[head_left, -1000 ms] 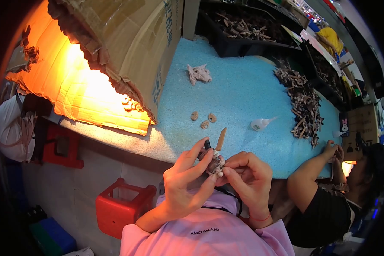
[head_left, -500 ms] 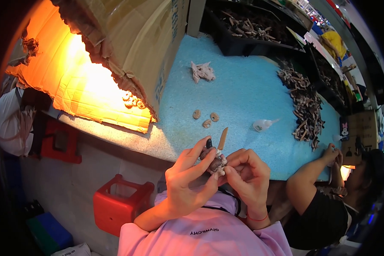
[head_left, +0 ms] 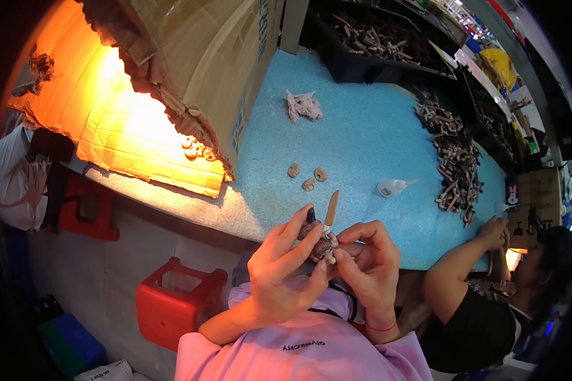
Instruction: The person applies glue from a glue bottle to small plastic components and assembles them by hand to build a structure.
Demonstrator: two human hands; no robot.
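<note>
Both of my hands hold one small figurine [head_left: 325, 246] with a brown-grey body, pale parts and a black end, just off the table's near edge. A flat tan blade-like piece [head_left: 332, 208] sticks up from it. My left hand [head_left: 279, 267] has its fingers closed around the figurine's left side. With thumb and fingertips, my right hand [head_left: 370, 260] pinches its lower right part. Beyond them on the blue table lie three small oval tan pieces [head_left: 308, 184]. A white squeeze bottle [head_left: 393, 187] with a thin nozzle lies on its side to the right.
A torn cardboard box [head_left: 197, 70], brightly lit inside, stands at left with small rings [head_left: 197, 150] in it. Crumpled tissue [head_left: 303, 106] lies farther back. Heaped figurine parts [head_left: 454, 155] and black trays [head_left: 375, 51] line the right. A person [head_left: 476, 298] sits at right; red stool [head_left: 178, 303] at lower left.
My hands and the figurine stay almost in place, with only slight finger shifts. The person at right has moved their hands slightly.
</note>
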